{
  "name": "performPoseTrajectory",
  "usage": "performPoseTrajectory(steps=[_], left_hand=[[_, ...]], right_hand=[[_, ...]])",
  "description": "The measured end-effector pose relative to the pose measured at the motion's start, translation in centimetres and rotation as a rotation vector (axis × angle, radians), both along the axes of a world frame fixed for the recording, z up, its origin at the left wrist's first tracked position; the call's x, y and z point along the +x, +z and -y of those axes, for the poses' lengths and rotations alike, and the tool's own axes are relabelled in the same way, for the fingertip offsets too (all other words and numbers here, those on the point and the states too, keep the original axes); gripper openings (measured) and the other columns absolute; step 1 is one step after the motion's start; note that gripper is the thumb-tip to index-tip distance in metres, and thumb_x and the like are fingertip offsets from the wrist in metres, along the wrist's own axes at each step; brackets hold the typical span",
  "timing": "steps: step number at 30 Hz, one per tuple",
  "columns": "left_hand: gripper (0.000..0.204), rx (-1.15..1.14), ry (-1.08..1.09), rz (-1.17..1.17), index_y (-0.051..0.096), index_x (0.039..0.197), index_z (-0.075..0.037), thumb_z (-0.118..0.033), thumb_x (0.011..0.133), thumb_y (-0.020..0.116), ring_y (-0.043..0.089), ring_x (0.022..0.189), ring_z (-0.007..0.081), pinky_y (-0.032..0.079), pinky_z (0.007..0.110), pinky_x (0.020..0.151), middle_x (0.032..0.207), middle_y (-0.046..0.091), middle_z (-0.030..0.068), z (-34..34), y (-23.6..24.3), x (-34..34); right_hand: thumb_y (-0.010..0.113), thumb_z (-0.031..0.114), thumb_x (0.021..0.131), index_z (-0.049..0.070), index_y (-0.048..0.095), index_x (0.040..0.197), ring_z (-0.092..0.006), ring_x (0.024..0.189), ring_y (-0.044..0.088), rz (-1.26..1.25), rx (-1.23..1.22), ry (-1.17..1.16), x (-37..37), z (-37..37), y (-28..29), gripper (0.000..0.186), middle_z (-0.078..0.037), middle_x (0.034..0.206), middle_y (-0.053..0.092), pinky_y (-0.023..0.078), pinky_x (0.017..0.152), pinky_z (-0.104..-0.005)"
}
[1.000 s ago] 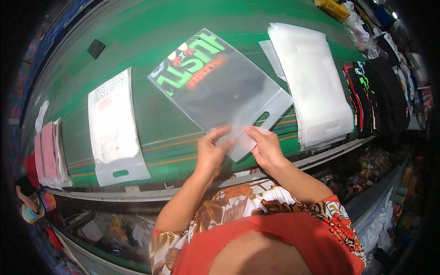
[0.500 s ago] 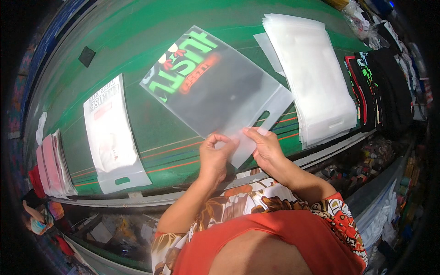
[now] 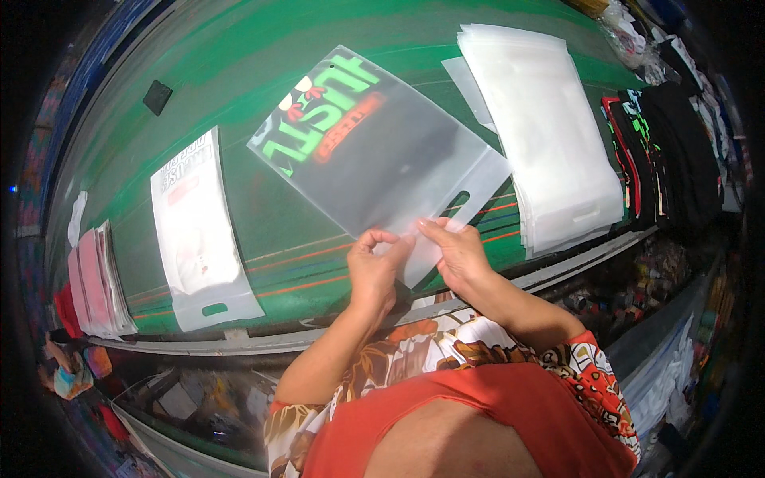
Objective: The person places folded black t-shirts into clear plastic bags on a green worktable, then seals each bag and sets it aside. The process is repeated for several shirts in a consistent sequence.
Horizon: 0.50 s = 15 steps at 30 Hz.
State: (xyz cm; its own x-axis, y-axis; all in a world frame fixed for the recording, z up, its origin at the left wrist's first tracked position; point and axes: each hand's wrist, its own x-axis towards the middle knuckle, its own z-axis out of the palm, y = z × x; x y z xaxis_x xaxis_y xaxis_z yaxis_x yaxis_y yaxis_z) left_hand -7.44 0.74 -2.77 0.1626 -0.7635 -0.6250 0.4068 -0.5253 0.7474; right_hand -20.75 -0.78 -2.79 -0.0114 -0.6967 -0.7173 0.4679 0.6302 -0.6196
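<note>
A frosted plastic bag [image 3: 382, 171] with a cut-out handle lies slanted on the green table, a dark folded garment with green and orange print showing through it. At its near, handle end, my left hand [image 3: 374, 263] pinches the plastic between thumb and fingers. Close beside it, my right hand [image 3: 456, 251] grips the same edge near the handle slot. The two hands are almost touching. To the right of the bag lies a thick stack of empty frosted bags [image 3: 542, 135]. Left of it is a filled bag with a white garment [image 3: 195, 231].
Stacked folded dark garments [image 3: 677, 151] stand at the far right. Pink and white packed items [image 3: 100, 279] are piled at the left end. A small black piece [image 3: 157, 97] lies toward the back. The table's metal edge [image 3: 295, 344] runs in front of me, with cluttered shelving below.
Both hands keep their grip on the bag's near edge, shifted only very slightly. The whole view has moved a little, and the things on the table stay in place.
</note>
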Motion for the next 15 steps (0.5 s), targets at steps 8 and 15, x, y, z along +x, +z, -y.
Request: performPoseTrajectory(steps=[8, 15], left_hand=[[0.025, 0.068, -0.016, 0.024, 0.054, 0.083, -0.008, 0.002, 0.080, 0.076, 0.061, 0.064, 0.0100, 0.049, 0.022, 0.053, 0.077, 0.065, 0.0061, 0.29, 0.34, -0.06], [0.025, 0.066, 0.041, -0.006, 0.054, 0.083, -0.008, 0.000, 0.080, 0.078, 0.051, 0.055, 0.0047, 0.035, 0.019, 0.044, 0.072, 0.061, 0.0021, 0.27, 0.54, -0.36]], right_hand=[[0.066, 0.013, 0.093, 0.000, 0.066, 0.097, -0.0105, 0.073, 0.061, 0.042, -0.024, -0.055, -0.67, -0.05, -0.34, 0.014, -0.004, 0.085, 0.067, 0.049, 0.066, -0.0257], [0.065, 0.013, 0.094, 0.000, 0.066, 0.096, -0.0100, 0.074, 0.060, 0.058, -0.039, -0.076, -0.57, -0.20, -0.48, 0.013, -0.003, 0.085, 0.065, 0.048, 0.066, -0.0248]])
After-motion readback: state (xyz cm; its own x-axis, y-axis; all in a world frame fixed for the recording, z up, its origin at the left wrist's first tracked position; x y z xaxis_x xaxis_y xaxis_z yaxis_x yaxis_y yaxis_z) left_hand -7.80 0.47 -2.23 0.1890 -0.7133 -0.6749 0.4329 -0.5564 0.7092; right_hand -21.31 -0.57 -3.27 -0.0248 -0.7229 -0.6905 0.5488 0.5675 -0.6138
